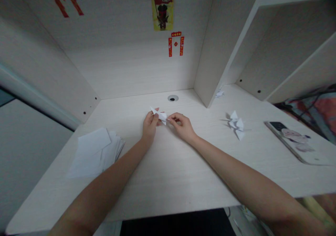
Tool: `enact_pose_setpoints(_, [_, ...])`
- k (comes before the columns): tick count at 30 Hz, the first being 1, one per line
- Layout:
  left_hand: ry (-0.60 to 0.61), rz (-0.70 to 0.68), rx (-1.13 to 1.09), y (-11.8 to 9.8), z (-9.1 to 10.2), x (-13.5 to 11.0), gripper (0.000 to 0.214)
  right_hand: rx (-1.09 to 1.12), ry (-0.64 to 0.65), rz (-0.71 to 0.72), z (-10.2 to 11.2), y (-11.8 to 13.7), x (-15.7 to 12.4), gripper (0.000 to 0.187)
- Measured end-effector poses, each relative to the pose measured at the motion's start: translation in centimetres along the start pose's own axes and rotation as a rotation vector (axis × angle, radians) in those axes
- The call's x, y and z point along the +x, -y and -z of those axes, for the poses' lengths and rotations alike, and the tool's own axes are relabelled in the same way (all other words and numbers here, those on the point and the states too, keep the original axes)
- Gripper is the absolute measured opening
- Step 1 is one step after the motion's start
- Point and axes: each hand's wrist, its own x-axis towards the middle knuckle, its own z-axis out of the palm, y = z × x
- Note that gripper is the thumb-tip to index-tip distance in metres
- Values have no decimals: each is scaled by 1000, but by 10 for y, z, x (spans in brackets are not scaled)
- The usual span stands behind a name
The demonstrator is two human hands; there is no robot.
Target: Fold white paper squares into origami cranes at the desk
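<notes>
A small white paper crane, folded with pointed ends, is held above the middle of the desk. My left hand grips it from the left, thumb on top and fingers behind. At its right end, the thumb and forefinger of my right hand are pinched together on a tip of the paper. Farther right on the desk sit several finished-looking white paper cranes in a cluster. A stack of white paper sheets lies left of my left forearm.
A phone in a decorated case lies at the right. Another bit of folded white paper is by the upright divider. A round cable hole is near the back panel. Colourful fabric is at the far right.
</notes>
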Motion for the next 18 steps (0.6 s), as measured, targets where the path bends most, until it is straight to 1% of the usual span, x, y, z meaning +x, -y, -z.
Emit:
enact_pose_setpoints(4, [6, 11, -5, 1, 0, 0, 59, 15, -5, -32, 0, 1, 0, 22])
enact_pose_setpoints(6, [14, 14, -2, 2, 0, 1, 59, -13, -30, -20, 1, 3, -1, 21])
enact_pose_setpoints(10, [35, 8, 6, 3, 1, 1, 58, -135, -81, 73, 4, 11, -3, 17])
enact_pose_setpoints(14, [31, 21, 1, 2, 0, 0, 60, -214, -77, 155, 6, 16, -4, 15])
enact_pose_setpoints(18, [27, 42, -21, 0, 0, -1, 58, -245, -63, 181, 6, 16, -5, 13])
